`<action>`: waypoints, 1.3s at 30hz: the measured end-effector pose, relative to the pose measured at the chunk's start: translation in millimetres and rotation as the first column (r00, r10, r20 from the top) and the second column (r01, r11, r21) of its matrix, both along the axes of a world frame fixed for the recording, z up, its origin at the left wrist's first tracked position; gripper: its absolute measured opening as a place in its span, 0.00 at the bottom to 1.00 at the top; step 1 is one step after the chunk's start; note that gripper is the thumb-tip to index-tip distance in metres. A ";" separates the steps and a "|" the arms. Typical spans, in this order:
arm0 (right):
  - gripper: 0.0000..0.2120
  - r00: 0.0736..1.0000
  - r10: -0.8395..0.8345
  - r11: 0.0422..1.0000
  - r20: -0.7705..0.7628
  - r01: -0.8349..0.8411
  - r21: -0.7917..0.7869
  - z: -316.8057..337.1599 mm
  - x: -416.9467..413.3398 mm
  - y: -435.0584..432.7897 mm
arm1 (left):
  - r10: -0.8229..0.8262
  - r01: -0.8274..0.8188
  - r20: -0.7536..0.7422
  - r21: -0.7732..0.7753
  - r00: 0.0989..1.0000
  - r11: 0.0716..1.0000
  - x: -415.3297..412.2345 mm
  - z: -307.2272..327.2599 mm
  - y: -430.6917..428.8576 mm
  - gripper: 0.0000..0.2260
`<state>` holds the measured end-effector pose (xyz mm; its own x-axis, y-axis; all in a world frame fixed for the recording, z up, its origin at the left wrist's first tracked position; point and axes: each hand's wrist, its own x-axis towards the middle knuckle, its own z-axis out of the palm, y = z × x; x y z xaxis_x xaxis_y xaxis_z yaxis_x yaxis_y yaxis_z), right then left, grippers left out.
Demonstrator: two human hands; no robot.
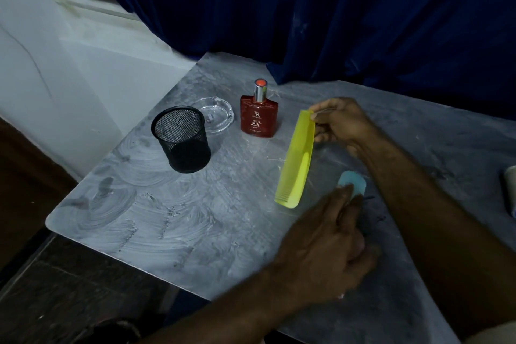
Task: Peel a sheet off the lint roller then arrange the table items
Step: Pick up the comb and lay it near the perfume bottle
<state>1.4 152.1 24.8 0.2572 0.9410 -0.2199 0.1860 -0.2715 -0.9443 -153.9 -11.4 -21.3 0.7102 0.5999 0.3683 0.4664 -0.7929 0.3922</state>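
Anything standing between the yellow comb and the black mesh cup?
On the near side, bare table separates comb and cup. Farther back, the perfume bottle stands between the comb's held end and the cup.

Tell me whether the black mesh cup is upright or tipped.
Upright: the black mesh cup stands on its base on the table, open mouth up.

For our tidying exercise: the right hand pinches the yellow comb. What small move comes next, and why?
Probably carry the comb left and stand it in the black mesh cup: the right hand pinches its far end, and the cup stands open.
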 end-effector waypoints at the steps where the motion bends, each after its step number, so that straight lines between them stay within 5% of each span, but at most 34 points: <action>1: 0.08 1.000 0.010 1.000 0.012 -0.009 -0.020 -4.5 -2.9 1.0 | -0.031 0.034 0.119 -0.026 0.992 0.999 -9.8 0.9 -6.2 0.20; 6: 0.09 0.994 0.030 0.994 0.104 -0.018 -0.108 -25.1 -7.9 3.4 | 0.076 -0.010 0.294 -0.219 0.953 0.976 -59.1 4.4 -9.6 0.16; 14: 0.04 0.948 0.028 0.990 0.316 0.018 -0.142 -38.4 -6.6 10.3 | 0.231 -0.223 0.023 -0.194 0.973 0.955 -92.1 -12.9 27.7 0.24; 20: 0.04 0.879 0.011 0.987 0.476 0.066 -0.143 -43.5 -7.7 12.9 | 0.231 -0.234 -0.033 -0.149 0.972 0.961 -88.9 -21.0 24.9 0.25; 39: 0.07 0.763 0.016 0.999 0.646 0.010 -0.036 -44.0 -27.7 5.0 | 0.253 -0.255 -0.034 -0.146 0.967 0.956 -93.0 -27.0 17.4 0.26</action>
<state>-26.3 157.1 -19.1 0.3480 0.9368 -0.0356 0.7493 -0.3008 -0.5900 -246.9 6.0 -48.3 0.5320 0.8081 0.2528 0.6515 -0.5814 0.4874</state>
